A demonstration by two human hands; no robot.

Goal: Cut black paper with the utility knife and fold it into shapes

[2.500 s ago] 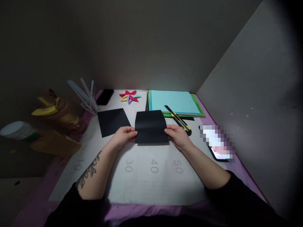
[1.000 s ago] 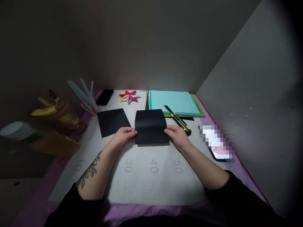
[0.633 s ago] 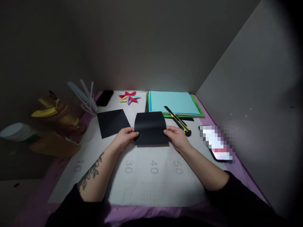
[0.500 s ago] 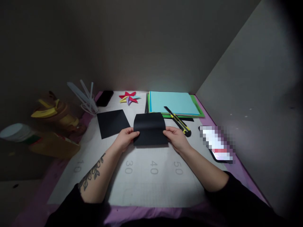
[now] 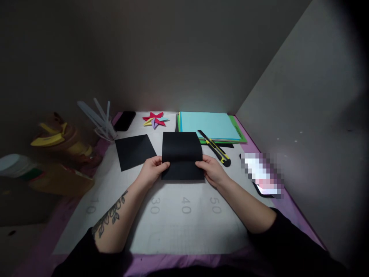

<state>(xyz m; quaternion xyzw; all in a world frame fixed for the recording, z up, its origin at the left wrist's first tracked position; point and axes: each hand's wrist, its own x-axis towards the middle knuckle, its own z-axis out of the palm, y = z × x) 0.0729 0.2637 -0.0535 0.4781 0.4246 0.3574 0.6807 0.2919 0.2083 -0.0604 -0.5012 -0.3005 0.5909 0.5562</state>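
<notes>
Between my hands is a sheet of black paper (image 5: 182,154), creased across its middle, its far half bent upward. My left hand (image 5: 152,169) pinches its left edge, thumb on top and fingers beneath. On the opposite edge, my right hand (image 5: 212,169) grips it the same way. A second black paper square (image 5: 135,151) lies flat just beyond my left hand. Past my right hand rests a yellow and black utility knife (image 5: 215,148), its blade end touching or overlapping the stacked coloured paper (image 5: 209,125).
A folded paper star (image 5: 155,119) and a dark phone (image 5: 125,120) lie at the back. On the left stand a clear cup of paper strips (image 5: 106,130), a brown and yellow container (image 5: 65,138) and a white-capped bottle (image 5: 17,167). A lit phone (image 5: 262,175) lies right. Walls rise behind and right.
The black paper's far half has opened further, rising away from me, so more of it shows. My hands keep their hold at its sides. The camera view has shifted slightly.
</notes>
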